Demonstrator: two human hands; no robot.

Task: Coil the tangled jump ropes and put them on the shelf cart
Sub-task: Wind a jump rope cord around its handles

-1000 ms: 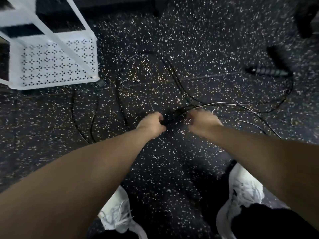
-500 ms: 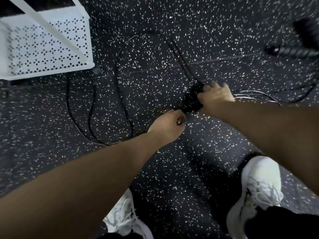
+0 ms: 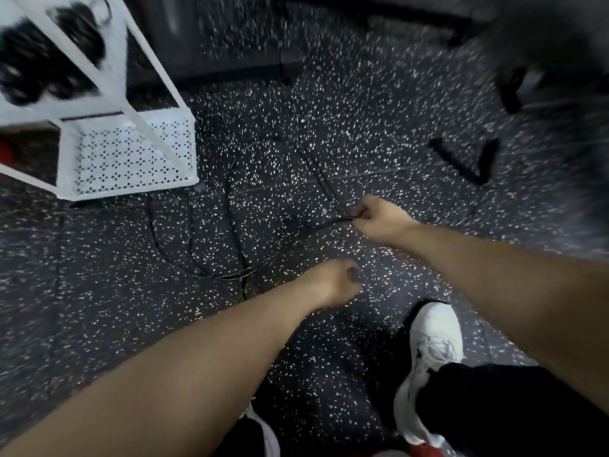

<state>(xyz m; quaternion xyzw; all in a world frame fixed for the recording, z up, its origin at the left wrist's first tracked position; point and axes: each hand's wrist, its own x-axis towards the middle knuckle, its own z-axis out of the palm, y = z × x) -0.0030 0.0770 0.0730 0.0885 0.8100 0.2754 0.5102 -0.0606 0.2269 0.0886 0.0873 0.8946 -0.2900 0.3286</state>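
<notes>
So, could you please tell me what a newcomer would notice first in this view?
Two bare forearms reach over a dark speckled floor. The right hand pinches thin black jump rope cords looping across the floor, and the left hand is curled nearer the white shoes. At upper left stands the white perforated shelf cart, with dark items on its upper shelf.

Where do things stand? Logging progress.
Right hand grips thin black jump rope. Left hand curled, contents unclear. Rope loops uncoiled beside white perforated shelf cart.
</notes>
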